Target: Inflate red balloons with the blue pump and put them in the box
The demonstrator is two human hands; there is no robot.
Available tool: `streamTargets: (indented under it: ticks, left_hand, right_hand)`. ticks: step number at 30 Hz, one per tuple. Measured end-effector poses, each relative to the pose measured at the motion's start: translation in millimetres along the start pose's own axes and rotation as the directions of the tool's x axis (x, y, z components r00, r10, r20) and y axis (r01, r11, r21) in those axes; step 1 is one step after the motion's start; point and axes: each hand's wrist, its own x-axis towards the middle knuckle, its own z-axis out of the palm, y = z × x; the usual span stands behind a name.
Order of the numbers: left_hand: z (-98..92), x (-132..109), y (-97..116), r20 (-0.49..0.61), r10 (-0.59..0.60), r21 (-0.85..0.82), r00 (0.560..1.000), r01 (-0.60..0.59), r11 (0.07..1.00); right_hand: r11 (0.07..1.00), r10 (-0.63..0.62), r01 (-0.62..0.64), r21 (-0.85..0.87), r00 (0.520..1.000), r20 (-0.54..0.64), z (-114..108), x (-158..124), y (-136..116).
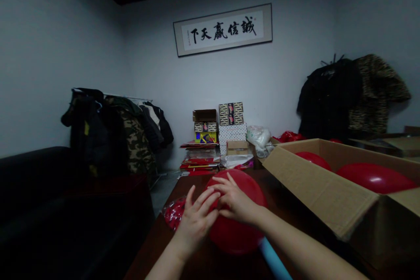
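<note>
Left hand point(197, 223), right hand point(236, 199) both half-open, fingers spread, holding round inflated red balloon point(238, 236) between them, lower middle of frame, above dark tabletop point(197, 183); blue tube point(274, 258) just below.

left hand point(197, 223), right hand point(234, 199): both on red balloon point(238, 236) | to right: cardboard box point(315, 188), red balloons point(376, 178) inside

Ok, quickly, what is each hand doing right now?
Left hand: fingers spread, holding a red balloon from the side.
Right hand: fingers curved, holding the same red balloon from above.
</note>
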Motion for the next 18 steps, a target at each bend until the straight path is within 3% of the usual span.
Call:
streamTargets:
  ticks: [4, 12, 18]
  left_hand:
    - [-2.5, -1, 2, 0.019, -0.041, -0.029, 0.999, 0.042, 0.999]
    - [-9.3, -11, -1, 0.220, -0.111, -0.063, 0.969, 0.127, 0.990]
    - [-12.9, -8, -4, 0.157, -0.312, -0.122, 0.937, 0.331, 0.936]
  right_hand:
    - [1.000, -0.002, 0.002, 0.007, 1.000, 0.002, -4, 1, 0]
    - [0.997, 0.007, -0.007, 0.079, 1.000, 0.000, -13, -2, 3]
    - [0.976, 0.075, -0.054, 0.211, 0.993, -0.094, 2, -7, 10]
